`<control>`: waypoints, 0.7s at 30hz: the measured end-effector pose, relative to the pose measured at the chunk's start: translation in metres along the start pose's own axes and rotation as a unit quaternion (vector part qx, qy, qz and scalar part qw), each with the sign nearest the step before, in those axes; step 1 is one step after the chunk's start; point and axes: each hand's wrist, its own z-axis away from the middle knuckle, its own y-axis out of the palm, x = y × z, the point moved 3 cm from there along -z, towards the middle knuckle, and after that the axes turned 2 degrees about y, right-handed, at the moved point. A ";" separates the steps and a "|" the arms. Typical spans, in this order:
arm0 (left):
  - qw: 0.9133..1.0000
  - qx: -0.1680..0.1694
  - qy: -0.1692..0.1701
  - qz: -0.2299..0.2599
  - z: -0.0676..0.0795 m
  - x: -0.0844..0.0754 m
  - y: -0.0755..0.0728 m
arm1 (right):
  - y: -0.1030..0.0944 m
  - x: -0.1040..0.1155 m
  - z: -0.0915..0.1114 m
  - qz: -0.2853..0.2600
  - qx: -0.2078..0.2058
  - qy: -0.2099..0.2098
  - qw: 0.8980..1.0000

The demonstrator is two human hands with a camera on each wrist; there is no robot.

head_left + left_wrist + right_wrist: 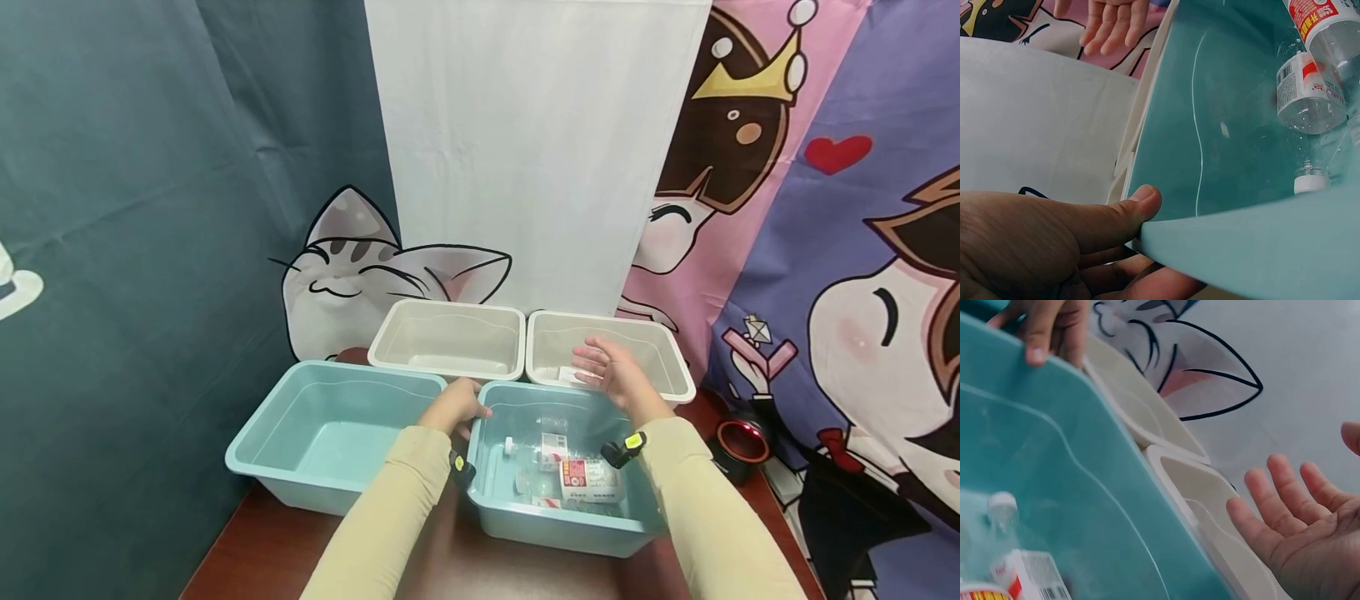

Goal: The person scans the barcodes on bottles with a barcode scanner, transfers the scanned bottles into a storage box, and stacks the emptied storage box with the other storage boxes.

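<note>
My left hand (pixel 452 406) grips the back left corner of the right blue tub (pixel 555 523). In the left wrist view the thumb (pixel 1144 203) lies over the rim and the fingers curl beneath it. Several clear plastic bottles lie in this tub, among them a bottle with a red-and-white label (pixel 591 481) and one with a white cap (pixel 1311 184). My right hand (pixel 617 377) is held up over the right beige bin (pixel 686 387), fingers spread and nothing in them. A small white piece (pixel 570 375) shows inside that bin, partly behind the fingers.
Another blue tub (pixel 330 493) stands to the left, and a second beige bin (pixel 450 367) sits behind the tubs. All stand on a reddish-brown table (pixel 480 575). A round black device with a red ring (pixel 742 442) is at the right edge. Printed curtains hang behind.
</note>
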 end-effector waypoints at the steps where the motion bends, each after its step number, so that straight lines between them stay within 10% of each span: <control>1: 1.000 0.000 0.000 -0.001 0.000 0.000 0.000 | 0.001 0.000 0.001 0.022 0.004 -0.002 1.000; 14: 1.000 -0.001 -0.005 0.005 0.001 0.000 -0.002 | 0.012 -0.015 0.009 0.284 0.053 -0.016 0.957; 21: 1.000 -0.003 0.001 0.006 0.000 0.001 -0.002 | 0.017 -0.027 0.015 0.424 0.096 0.000 0.901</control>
